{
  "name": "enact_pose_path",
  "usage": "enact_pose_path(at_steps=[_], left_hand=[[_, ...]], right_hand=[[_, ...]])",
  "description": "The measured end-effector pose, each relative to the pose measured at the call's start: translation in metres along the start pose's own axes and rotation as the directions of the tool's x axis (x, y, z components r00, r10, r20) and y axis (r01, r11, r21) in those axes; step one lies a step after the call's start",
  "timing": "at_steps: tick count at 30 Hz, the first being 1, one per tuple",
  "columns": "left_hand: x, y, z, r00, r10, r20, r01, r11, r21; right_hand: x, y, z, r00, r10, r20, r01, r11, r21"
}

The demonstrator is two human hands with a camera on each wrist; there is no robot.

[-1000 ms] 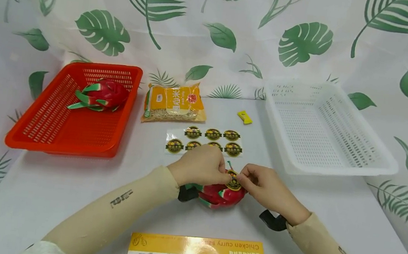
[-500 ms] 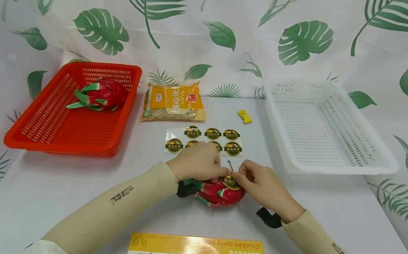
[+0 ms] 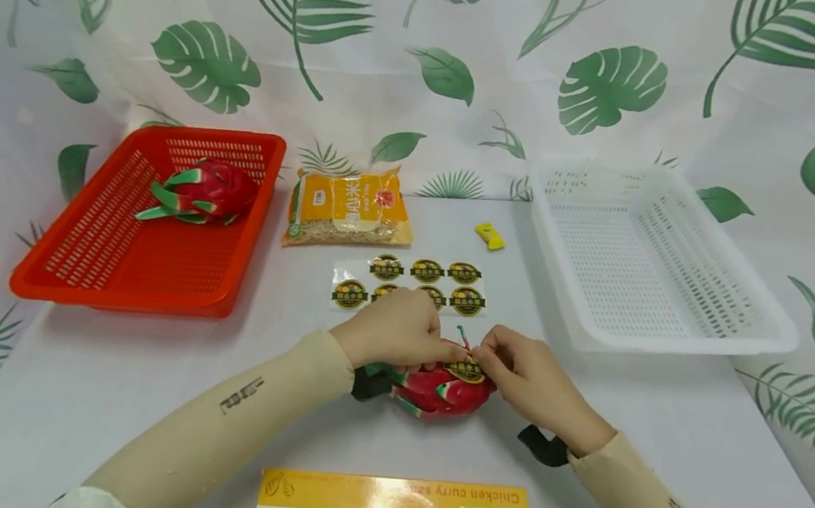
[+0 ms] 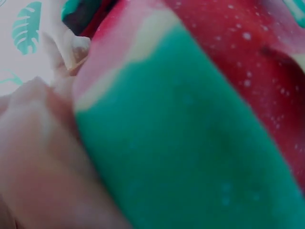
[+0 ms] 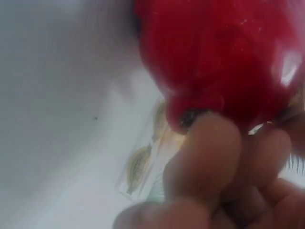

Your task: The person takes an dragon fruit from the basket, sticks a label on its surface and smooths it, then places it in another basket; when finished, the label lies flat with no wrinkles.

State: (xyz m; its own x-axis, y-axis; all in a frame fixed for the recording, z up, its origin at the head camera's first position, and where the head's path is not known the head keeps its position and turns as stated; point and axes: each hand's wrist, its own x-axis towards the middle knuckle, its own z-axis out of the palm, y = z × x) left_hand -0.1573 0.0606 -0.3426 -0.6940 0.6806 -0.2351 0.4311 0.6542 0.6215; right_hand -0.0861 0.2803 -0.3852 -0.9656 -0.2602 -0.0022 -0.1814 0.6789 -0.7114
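Fingers [image 3: 446, 351] of L hand [image 3: 397, 330] & R hand [image 3: 532, 379], pinched narrow at sticker [image 3: 467, 370], on dragon fruit [image 3: 429, 392]

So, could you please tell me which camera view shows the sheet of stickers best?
The head view: most of the sheet of stickers shows clearly, the left hand covering part of its near edge. The right wrist view has a blurred part; the left wrist view, none.

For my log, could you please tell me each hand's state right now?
Left hand: closed, apparently pinching the sticker on the near fruit.
Right hand: closed, apparently pinching that sticker's other side.
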Motion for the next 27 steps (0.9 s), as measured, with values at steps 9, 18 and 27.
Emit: enact_pose_path(at_steps=[9,18,27], left_hand=[[-0.0043,0.0009,-0.002,0.999,0.032,0.008,-0.032,0.999,-0.042],[-0.0047,-0.0012,-0.0037,0.999,0.032,0.031,-0.031,0.999,-0.034],[-0.0032,-0.0029,-0.0044,0.997,0.042,0.058,-0.04,0.998,-0.041]], right_hand=[[-0.0088,0.006,-0.0074,0.991,-0.119,0.06,0.114,0.99,0.086],[-0.0078,0.0067,-0.0078,0.989,-0.13,0.065,0.124,0.988,0.086],[-0.0066,0.009,-0.0087,0.984,-0.15,0.098,0.14,0.985,0.103]])
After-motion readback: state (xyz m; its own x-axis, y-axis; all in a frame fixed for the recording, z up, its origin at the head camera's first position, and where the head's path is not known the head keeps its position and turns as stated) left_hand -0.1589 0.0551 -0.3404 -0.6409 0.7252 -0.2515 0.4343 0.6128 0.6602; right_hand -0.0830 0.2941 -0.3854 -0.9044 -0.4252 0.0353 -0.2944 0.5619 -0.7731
